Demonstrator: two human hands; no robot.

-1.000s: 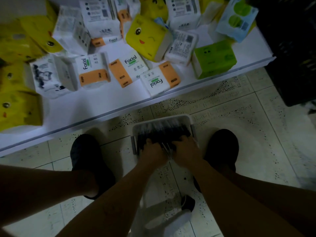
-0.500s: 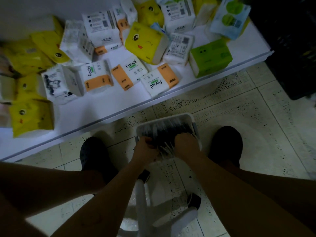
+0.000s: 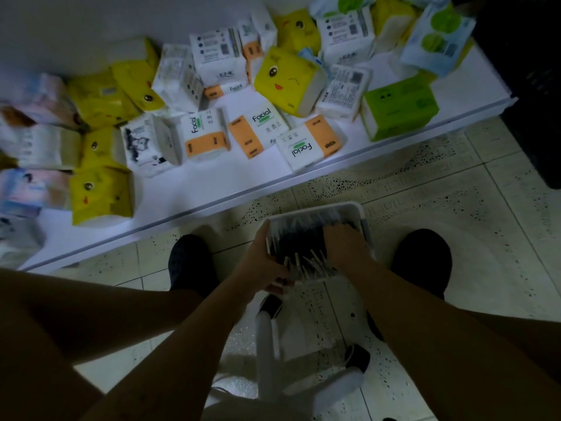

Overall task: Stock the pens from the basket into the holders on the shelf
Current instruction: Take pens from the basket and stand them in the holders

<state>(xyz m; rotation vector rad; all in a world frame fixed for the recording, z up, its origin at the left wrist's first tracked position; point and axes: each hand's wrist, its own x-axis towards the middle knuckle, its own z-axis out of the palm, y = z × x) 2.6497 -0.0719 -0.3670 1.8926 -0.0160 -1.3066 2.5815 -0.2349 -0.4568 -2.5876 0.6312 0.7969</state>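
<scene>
A white basket point(image 3: 361, 211) full of dark pens point(image 3: 299, 238) with pale ends sits low between my two black shoes. My left hand point(image 3: 264, 265) grips the basket's near left corner, fingers along its left wall. My right hand point(image 3: 344, 249) is down inside the basket on the right, fingers curled into the pile of pens. Several pens point(image 3: 306, 264) stick up at the near rim between my hands. No pen holders are in view.
A low white shelf point(image 3: 212, 189) ahead carries many tissue packs: yellow point(image 3: 287, 82), green point(image 3: 399, 109) and white-orange "Facial" ones point(image 3: 309, 148). A dark crate point(image 3: 534, 95) stands at the right. White stool legs with black caps point(image 3: 268, 338) are below the basket on the tiled floor point(image 3: 473, 189).
My left hand has slid out of the pens to the basket's left corner. My right hand has reached deeper into the pens. The view has tilted up toward the shelf.
</scene>
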